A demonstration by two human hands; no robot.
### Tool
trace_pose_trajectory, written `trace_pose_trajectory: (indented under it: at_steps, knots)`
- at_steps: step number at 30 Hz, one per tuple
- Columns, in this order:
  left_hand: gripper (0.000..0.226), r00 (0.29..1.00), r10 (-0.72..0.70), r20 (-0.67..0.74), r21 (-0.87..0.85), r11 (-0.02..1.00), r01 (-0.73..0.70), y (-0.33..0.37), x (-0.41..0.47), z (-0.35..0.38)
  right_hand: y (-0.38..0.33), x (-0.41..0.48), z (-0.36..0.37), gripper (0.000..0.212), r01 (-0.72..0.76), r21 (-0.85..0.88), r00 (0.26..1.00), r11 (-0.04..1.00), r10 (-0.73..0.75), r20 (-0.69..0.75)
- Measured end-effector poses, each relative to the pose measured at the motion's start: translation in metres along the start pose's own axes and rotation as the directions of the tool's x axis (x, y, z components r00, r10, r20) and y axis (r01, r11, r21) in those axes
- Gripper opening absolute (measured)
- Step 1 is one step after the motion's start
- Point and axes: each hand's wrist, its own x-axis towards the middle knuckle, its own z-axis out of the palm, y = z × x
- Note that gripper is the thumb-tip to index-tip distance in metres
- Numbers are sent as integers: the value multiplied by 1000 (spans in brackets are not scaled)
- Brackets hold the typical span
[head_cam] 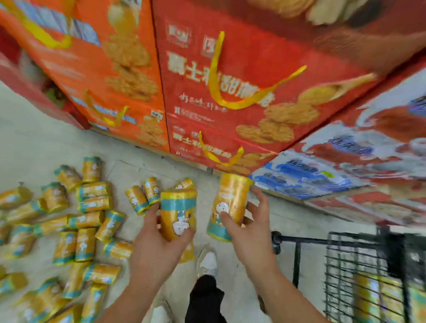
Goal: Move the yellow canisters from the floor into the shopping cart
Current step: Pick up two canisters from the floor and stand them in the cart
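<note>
My left hand (156, 244) grips a yellow canister (178, 212) with a teal band and a white cartoon figure, held upright above the floor. My right hand (249, 232) grips a second yellow canister (231, 202), teal band at its lower end. Both are at mid-frame, side by side. Several more yellow canisters (65, 228) lie scattered on the pale floor at the left. The black wire shopping cart (363, 265) stands at the lower right, with yellow canisters (376, 312) showing through its mesh.
Stacked red and orange biscuit gift boxes (234, 89) with yellow ribbon handles form a wall ahead. Blue and red boxes (328, 173) lie stacked to the right. My leg in black trousers and white shoe (209, 261) stand on the floor below my hands.
</note>
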Motion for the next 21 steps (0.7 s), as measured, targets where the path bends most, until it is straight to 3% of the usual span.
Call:
trace_pose_trajectory:
  at_steps: [2,6,10,16,21]
  knots:
    - [80,995,90,34,-32,996,-89,62,-44,-10,-52,-42,-40,75,67,25,997,997,-67,-28]
    - [54,953,266,145,-148,958,-245,166,-131,3,-115,-107,-132,73,153,67,983,986,-145,-115]
    - [64,891,336,306,-244,932,-268,215,-196,62,-130,-154,-235,73,205,52,955,977,-188,-229]
    - [50,825,305,476,-234,948,-216,232,-280,216,-70,-176,-408,72,130,13,912,991,-114,-395]
    - [58,874,142,465,-125,988,-94,200,-330,380,33,-142,-562,73,-31,-120,926,992,-17,-376]
